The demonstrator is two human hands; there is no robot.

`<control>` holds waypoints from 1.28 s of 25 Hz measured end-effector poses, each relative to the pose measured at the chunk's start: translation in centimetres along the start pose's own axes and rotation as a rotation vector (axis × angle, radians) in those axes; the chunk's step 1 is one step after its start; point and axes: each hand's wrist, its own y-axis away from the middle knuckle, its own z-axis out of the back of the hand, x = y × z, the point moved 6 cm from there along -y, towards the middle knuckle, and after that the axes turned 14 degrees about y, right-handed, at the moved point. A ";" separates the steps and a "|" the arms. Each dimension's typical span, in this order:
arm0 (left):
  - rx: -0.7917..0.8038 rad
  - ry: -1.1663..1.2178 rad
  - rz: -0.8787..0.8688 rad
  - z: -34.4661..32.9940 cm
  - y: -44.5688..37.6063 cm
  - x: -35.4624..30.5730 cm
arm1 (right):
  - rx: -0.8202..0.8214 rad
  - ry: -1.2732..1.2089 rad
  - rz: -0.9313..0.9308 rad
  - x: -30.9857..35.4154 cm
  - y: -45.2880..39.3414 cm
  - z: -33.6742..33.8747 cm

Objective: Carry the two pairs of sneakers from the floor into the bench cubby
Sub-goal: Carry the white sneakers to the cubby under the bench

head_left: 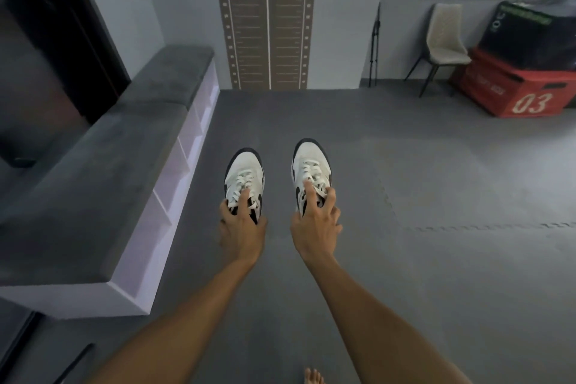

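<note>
While each grip point(241, 227) point(314, 224) pinches a sneaker point(244, 174) point(311, 165) (white), bench point(93, 196) left — chair point(445, 40), red box point(514, 87) right.

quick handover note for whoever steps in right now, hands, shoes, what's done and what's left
Left hand: grips the left sneaker at the laces.
Right hand: grips the right sneaker the same way.
Both shoes are white and black, toes pointing away, over the grey floor mat; whether they are lifted clear of it cannot be told.
The bench stands to the left, its white cubbies open toward the floor.
Done: one pair in hand.
Left: put this pair in a cubby. The second pair is not in view.
</note>
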 end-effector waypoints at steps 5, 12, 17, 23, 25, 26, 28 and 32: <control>-0.074 0.008 0.106 -3.1 -11.0 -2.0 | 0.029 0.059 0.128 4.5 -13.7 -1.3; -0.130 0.069 0.314 -3.6 -27.8 1.9 | 0.167 0.102 0.305 17.3 -29.2 -7.4; -0.175 0.068 0.511 -0.4 -34.7 5.9 | 0.336 0.174 0.480 27.3 -34.6 -11.9; -0.345 0.123 0.815 1.8 -35.3 14.0 | 0.590 0.351 0.763 36.4 -34.9 -20.7; -0.412 0.166 0.933 1.4 -34.5 16.5 | 0.663 0.415 0.877 38.1 -34.1 -23.9; -0.448 0.196 0.988 1.0 -34.0 17.6 | 0.693 0.442 0.940 38.8 -33.6 -25.4; -0.504 0.228 1.067 0.4 -33.3 19.5 | 0.750 0.475 1.056 39.9 -32.4 -28.3; -0.597 0.285 1.147 -0.5 -31.9 23.0 | 0.813 0.565 1.201 41.5 -29.8 -32.6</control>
